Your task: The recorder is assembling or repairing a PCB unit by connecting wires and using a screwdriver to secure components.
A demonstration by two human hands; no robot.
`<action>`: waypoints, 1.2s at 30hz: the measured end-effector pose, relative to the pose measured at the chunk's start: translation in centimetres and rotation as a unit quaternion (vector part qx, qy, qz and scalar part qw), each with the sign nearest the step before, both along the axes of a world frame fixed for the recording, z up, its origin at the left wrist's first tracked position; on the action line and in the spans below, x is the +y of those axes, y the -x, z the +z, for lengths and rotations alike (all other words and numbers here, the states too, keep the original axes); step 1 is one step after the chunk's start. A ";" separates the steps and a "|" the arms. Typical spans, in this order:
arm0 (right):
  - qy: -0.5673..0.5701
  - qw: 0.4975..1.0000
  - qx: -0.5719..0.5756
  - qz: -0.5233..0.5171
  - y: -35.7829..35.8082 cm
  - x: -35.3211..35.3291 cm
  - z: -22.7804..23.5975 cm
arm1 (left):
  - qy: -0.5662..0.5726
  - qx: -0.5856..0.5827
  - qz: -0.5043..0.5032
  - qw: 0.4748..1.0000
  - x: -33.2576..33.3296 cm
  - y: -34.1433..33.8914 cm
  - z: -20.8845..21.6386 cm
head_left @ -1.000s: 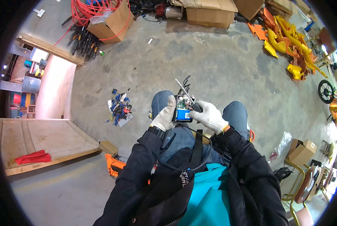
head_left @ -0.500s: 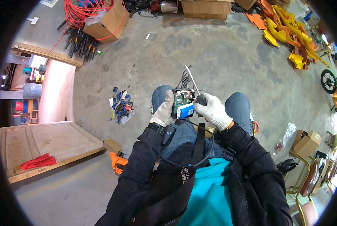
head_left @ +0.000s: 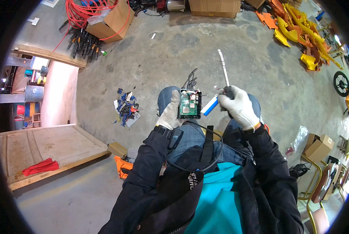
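My left hand [head_left: 170, 116], in a white knit glove, is closed on the side of a small black case holding a green circuit board [head_left: 187, 104]. Dark cables [head_left: 190, 79] trail from the case's far end. To its right, clear of the case, my gloved right hand [head_left: 240, 107] grips a long, thin, silver-white tool [head_left: 224, 69] with a dark handle, pointing away from me. A blue and white block [head_left: 210, 106], which looks like a battery pack, sticks out from the same hand's fingertips. The palm side of that hand is hidden.
A heap of blue and black scraps [head_left: 126, 107] lies on the floor to the left. Farther off are a cardboard box with red cable [head_left: 110, 25] and yellow and orange plastic panels [head_left: 291, 31]. A low wooden platform [head_left: 53, 152] stands at left, chairs [head_left: 318, 181] at right.
The blue block has come out of the case and moved right with my right hand and the tool. More of the green board shows. My left hand stays around the case.
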State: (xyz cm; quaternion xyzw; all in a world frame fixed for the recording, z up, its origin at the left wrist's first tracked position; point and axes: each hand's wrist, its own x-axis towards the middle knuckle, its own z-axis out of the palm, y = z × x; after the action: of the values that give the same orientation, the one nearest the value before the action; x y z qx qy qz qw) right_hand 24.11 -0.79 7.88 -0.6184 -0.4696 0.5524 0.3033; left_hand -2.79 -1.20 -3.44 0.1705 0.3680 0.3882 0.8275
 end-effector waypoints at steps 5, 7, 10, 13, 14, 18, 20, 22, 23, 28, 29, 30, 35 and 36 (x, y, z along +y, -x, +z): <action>-0.036 0.993 -0.069 -0.084 -5.6 0.0 0.6 | -0.019 -0.034 -0.016 0.999 0.1 -0.5 0.5; -0.039 0.987 -0.103 -0.114 -8.7 -0.1 -0.2 | -0.036 -0.062 -0.015 0.997 0.1 -0.8 0.7; -0.058 0.974 -0.167 -0.139 -13.6 -1.1 -2.2 | -0.025 -0.117 -0.020 0.993 0.1 -0.6 0.7; -0.032 0.970 -0.157 -0.182 -17.6 -2.3 -4.8 | 0.001 -0.053 0.009 0.999 0.1 -0.3 0.3; -0.020 0.965 -0.168 -0.201 -18.7 -2.9 -5.6 | -0.003 -0.049 -0.008 0.999 0.1 -0.3 0.2; -0.005 0.936 -0.286 -0.204 -23.3 -7.2 -8.5 | -0.004 -0.009 0.064 0.998 0.0 -0.9 0.6; -0.005 0.929 -0.287 -0.233 -24.7 -9.2 -11.1 | -0.039 -0.051 -0.011 0.998 -0.2 -1.2 1.2; 0.026 0.902 -0.350 -0.253 -25.8 -10.8 -13.7 | -0.043 -0.064 -0.030 0.997 0.1 -1.5 1.7; 0.079 0.912 -0.295 -0.272 -26.3 -12.3 -14.6 | -0.043 -0.046 -0.027 0.998 0.1 -1.6 1.8; 0.118 0.892 -0.315 -0.302 -27.0 -17.2 -18.7 | 0.008 -0.013 -0.013 1.000 0.3 -1.6 1.9; 0.120 0.885 -0.307 -0.328 -26.9 -18.1 -19.4 | 0.018 0.009 -0.003 1.000 0.3 -1.6 2.0; 0.138 0.876 -0.292 -0.358 -26.6 -18.9 -20.1 | 0.014 0.000 -0.018 1.000 0.3 -1.7 2.0; 0.135 0.870 -0.232 -0.413 -26.2 -22.6 -23.2 | 0.014 0.020 -0.020 0.999 0.5 -2.4 2.6; 0.141 0.863 -0.219 -0.432 -26.2 -23.1 -23.9 | 0.023 0.019 -0.019 0.999 0.6 -2.4 2.7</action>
State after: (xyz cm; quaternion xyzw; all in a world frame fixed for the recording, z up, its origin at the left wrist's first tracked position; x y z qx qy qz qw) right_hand 50.32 -23.87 -15.98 -0.9005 -0.1267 0.2771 0.3101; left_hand -0.44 -0.64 -0.72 0.1657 0.3889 0.3607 0.8314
